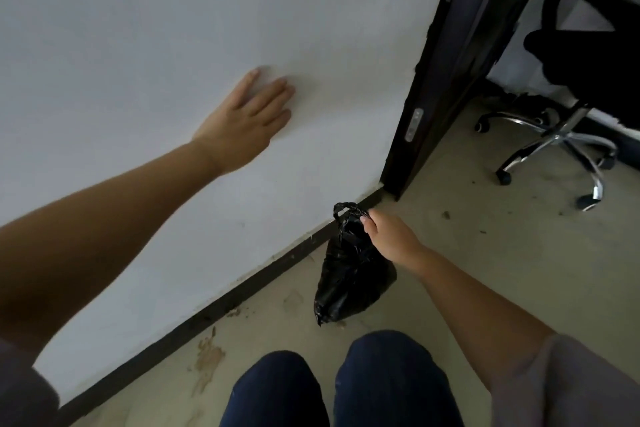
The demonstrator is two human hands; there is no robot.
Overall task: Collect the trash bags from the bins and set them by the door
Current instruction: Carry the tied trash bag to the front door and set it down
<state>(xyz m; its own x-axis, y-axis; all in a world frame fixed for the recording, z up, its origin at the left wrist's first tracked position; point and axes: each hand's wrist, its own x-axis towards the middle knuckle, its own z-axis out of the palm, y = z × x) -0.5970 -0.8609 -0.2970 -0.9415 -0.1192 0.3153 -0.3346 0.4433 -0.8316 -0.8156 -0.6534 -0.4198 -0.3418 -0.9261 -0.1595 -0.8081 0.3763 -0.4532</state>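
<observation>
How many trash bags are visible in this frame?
1. A black trash bag sits low by the wall's baseboard near the doorway, its tied top pinched by the right hand. Others may lie outside the view.

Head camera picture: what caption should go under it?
Right hand sets black trash bag beside door frame.

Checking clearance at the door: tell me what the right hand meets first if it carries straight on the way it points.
Probably the dark door frame; the right hand, gripping the black trash bag, points toward its base, though depth is unclear.
</observation>
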